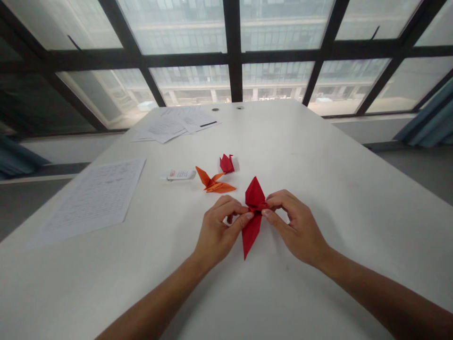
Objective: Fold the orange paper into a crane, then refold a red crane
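Between my two hands is a red origami crane (251,231), its wings spread, one pointing away from me and one toward me. My left hand (221,229) pinches its left side between thumb and fingers. From the right, my right hand (295,224) pinches the opposite side of the paper the same way. The crane's middle is partly covered by my fingertips. Just beyond my left hand lies an orange origami crane (215,185) with its wings spread. A smaller red origami crane (226,164) stands behind it.
A white tube (180,175) lies left of the orange crane. Written paper sheets (95,196) rest on the table's left side, and more printed papers (173,123) at its far left. The white table (354,217) reaches toward the dark-framed windows (231,52).
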`<state>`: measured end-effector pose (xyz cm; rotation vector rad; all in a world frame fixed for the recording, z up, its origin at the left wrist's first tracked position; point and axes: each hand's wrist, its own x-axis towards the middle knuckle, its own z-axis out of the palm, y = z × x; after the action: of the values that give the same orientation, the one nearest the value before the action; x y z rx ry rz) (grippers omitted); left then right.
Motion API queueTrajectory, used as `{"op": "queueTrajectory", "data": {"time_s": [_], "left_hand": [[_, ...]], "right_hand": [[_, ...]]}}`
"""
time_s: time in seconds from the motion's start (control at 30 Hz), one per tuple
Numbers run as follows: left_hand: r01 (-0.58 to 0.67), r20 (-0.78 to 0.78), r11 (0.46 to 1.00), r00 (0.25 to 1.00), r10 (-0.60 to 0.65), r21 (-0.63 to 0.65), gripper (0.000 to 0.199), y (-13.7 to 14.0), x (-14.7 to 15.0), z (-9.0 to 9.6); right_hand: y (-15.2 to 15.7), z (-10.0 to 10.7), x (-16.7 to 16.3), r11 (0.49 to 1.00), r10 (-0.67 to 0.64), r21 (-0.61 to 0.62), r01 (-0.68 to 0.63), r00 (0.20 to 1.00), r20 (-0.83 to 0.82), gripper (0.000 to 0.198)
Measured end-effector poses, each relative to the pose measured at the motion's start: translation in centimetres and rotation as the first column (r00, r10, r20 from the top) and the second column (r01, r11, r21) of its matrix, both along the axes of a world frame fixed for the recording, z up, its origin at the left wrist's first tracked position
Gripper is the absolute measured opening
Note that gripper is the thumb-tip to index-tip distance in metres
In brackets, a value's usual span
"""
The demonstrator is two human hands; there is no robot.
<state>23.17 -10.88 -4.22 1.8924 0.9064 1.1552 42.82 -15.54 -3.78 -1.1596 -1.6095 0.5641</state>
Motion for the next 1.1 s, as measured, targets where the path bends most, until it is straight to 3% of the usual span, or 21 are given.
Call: {"op": "queueTrajectory", "data": {"time_s": [0.23, 0.43, 0.57, 0.77, 0.87, 0.93, 1.0, 1.1], "left_hand": [[-0.017, 0.040, 0.997, 0.999, 0.020, -0.072, 0.013, 0.4, -0.4, 0.1], [0.061, 0.181, 0.961, 0.983, -0.011, -0.269, 0.021, 0.7, -0.5, 0.0], [0.060, 0.268, 0.946, 0.963, 0.029, -0.318, 0.021, 0.7, -0.3, -0.2], [-0.048, 0.201, 0.972, 0.975, 0.096, -0.229, 0.017, 0.5, 0.0, -0.7], [0.079, 0.384, 0.933, 0.921, 0.067, -0.352, 0.020, 0.5, 0.1, -0.7], [0.270, 0.506, 0.851, 0.863, -0.006, -0.451, 0.030, 0.6, 0.1, -0.7], [0.422, 0.539, 0.767, 0.834, -0.120, -0.483, 0.036, 0.6, -0.1, -0.6], [0.500, 0.488, 0.728, 0.834, -0.259, -0.468, 0.034, 0.5, -0.4, -0.4]], "right_hand": [[0.2, -0.1, 0.3, 0.999, -0.015, 0.051, 0.015, 1.000, 0.000, 0.005], [0.2, -0.6, 0.3, 0.995, 0.055, 0.089, -0.046, 0.993, -0.101, 0.004], [0.2, -0.9, 0.0, 0.999, 0.003, -0.046, -0.014, 0.974, -0.226, 0.008], [0.5, -0.9, -0.3, 0.968, -0.018, -0.228, -0.100, 0.885, -0.465, 0.015], [0.7, -0.9, 0.0, 0.958, 0.051, -0.228, -0.175, 0.884, -0.464, 0.014], [0.9, -0.8, 0.4, 0.950, 0.121, -0.209, -0.231, 0.893, -0.433, 0.013], [1.0, -0.6, 0.9, 0.934, 0.204, -0.194, -0.300, 0.894, -0.398, 0.011], [1.0, -0.2, 1.5, 0.914, 0.274, -0.188, -0.360, 0.887, -0.371, 0.009]]}}
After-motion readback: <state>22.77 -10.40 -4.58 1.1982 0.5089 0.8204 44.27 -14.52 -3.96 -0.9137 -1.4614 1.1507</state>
